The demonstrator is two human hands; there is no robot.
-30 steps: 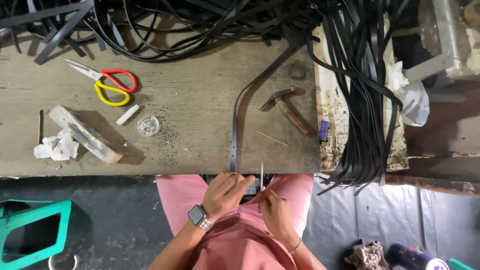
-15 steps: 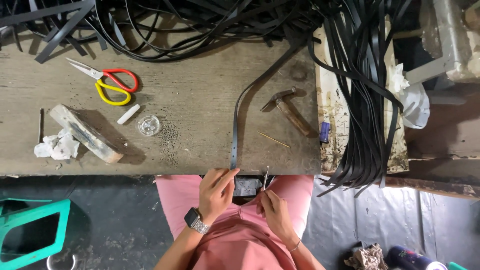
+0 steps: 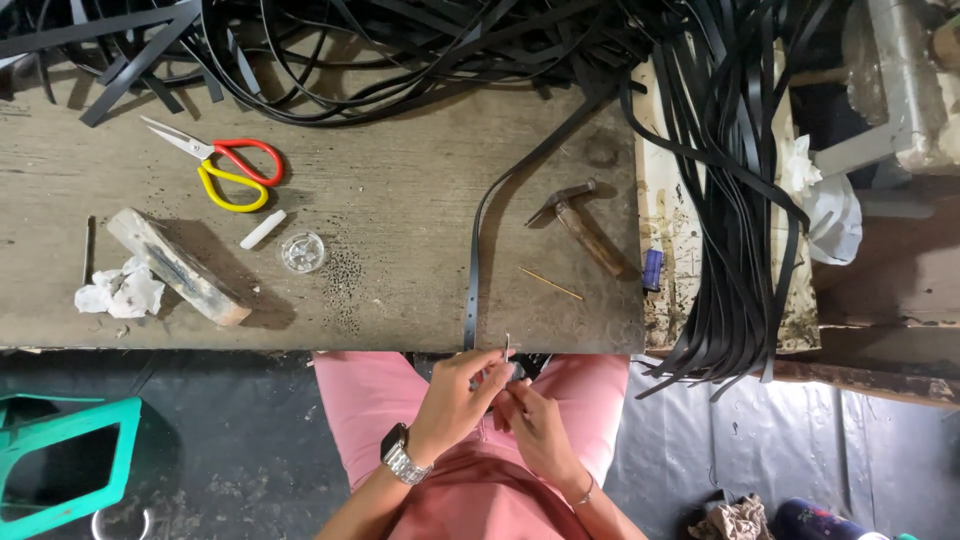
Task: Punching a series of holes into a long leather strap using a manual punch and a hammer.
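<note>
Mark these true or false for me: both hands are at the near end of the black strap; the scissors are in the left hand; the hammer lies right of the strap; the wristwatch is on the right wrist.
1. Both hands, left hand and right hand, meet at the near end of the black strap: true.
2. The scissors are in the left hand: false, they lie on the workbench, far left.
3. The hammer lies right of the strap: true.
4. The wristwatch is on the right wrist: false, it is on the left.
</note>
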